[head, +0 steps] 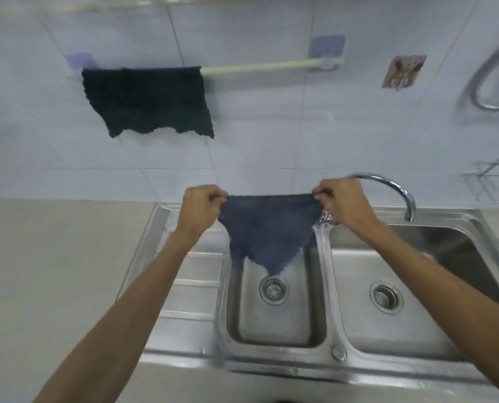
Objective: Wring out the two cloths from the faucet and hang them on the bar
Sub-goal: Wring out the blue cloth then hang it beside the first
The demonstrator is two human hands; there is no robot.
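Note:
A blue-grey cloth [267, 231] hangs spread between my hands above the left sink basin. My left hand [200, 207] pinches its upper left corner and my right hand [344, 203] pinches its upper right corner. Its lower edge droops to a point just above the left drain. A dark green cloth [148, 101] is draped over the left part of the pale bar [260, 66] on the tiled wall. The bar's right part is bare. The curved chrome faucet [396, 190] arches behind my right hand, with no cloth on it.
A steel double sink [324, 286] with a ribbed drainboard [196, 286] on the left sits in a beige counter [53, 271]. A wire rack [492, 181] and a metal hose [487, 80] are on the wall at right. A small sticker hook [404, 71] sits beside the bar.

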